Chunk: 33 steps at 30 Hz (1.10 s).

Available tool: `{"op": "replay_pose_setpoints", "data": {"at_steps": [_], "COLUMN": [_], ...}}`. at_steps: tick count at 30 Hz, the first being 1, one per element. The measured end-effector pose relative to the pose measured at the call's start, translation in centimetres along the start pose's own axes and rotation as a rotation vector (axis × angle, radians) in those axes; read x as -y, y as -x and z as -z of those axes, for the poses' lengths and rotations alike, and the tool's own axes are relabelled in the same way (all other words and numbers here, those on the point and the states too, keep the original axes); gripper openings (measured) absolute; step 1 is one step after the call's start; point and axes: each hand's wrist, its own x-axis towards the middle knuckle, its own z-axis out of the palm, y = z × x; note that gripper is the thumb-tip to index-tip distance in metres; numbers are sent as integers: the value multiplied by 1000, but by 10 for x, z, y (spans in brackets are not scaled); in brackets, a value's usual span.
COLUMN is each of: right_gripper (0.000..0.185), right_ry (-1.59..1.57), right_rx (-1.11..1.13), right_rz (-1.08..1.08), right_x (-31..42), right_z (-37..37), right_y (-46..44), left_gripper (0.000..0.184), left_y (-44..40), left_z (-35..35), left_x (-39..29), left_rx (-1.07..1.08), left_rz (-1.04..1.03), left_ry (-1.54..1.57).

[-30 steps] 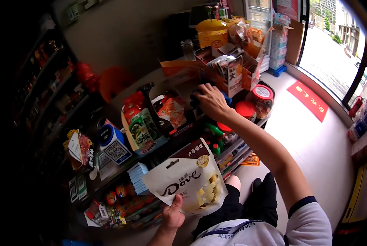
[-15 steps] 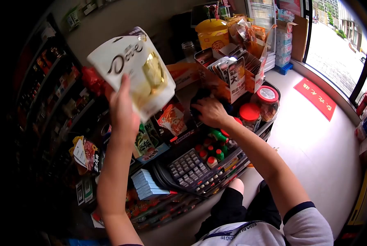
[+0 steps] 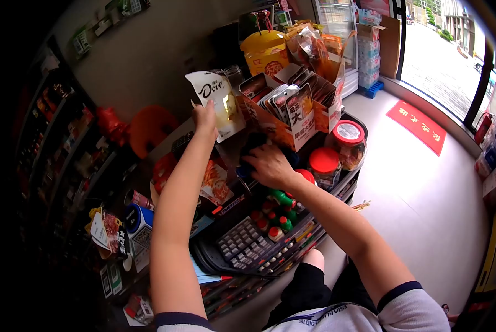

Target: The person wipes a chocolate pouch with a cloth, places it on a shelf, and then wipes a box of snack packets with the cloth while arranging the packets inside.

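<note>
My left hand [image 3: 205, 118] is closed on the edge of a white and gold Dove chocolate pouch [image 3: 230, 113], held upright above the back of the counter. My right hand [image 3: 269, 165] presses on a dark bunched cloth [image 3: 250, 145], its fingers partly sunk in the folds. Right behind that cloth stands an orange display box [image 3: 302, 119] full of upright snack packets. Jars with red lids, one of them a clear jar [image 3: 349, 145], stand to the right of my right hand. Below my forearms lie a rack of grey pieces [image 3: 243, 243] and several small green bottles [image 3: 285, 223].
A yellow tub [image 3: 265, 52] stands at the back of the counter. Dark stocked shelves [image 3: 54, 130] line the left side. On the floor to the right lies a red mat [image 3: 417, 127] by the glass door, near stacked bottle packs [image 3: 369, 55].
My left hand has carried the Dove pouch away from me and to the right, towards the orange display box. My right hand stays on the dark cloth while the view has shifted slightly.
</note>
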Motion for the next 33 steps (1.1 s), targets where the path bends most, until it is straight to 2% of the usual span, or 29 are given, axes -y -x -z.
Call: {"op": "replay_pose_setpoints", "data": {"at_steps": [6, 10, 11, 14, 15, 18, 23, 26, 30, 33], "right_gripper": [44, 46, 46, 37, 35, 26, 13, 12, 14, 14], "right_ry": [-27, -23, -17, -5, 17, 95, 286, 330, 313, 272], "right_rx": [92, 122, 130, -17, -30, -60, 3, 40, 130, 248], "right_rz": [-42, -44, -44, 31, 36, 33, 0, -34, -78, -184], "right_x": [-2, -1, -2, -5, -6, -6, -7, -7, -13, -12], "right_z": [0, 1, 0, -6, -9, -6, 11, 20, 31, 52], "right_y": [-1, 0, 0, 0, 2, 3, 8, 11, 14, 11], "left_gripper": [28, 33, 34, 22, 17, 13, 22, 26, 43, 45], "left_y": [-35, -26, -17, -10, -9, -4, -1, -3, -12, 27], "left_z": [0, 6, 4, 1, 0, 1, 19, 30, 39, 31], "left_x": [52, 19, 4, -1, -4, -1, -12, -15, -3, -62], "left_rx": [165, 245, 193, 159, 207, 248, 353, 254, -47, 330], "left_rz": [21, -187, -209, -263, -56, 27, 215, 98, -680, -327], "left_ry": [-103, -588, -769, -767, -693, -598, -434, -477, -872, -629]}}
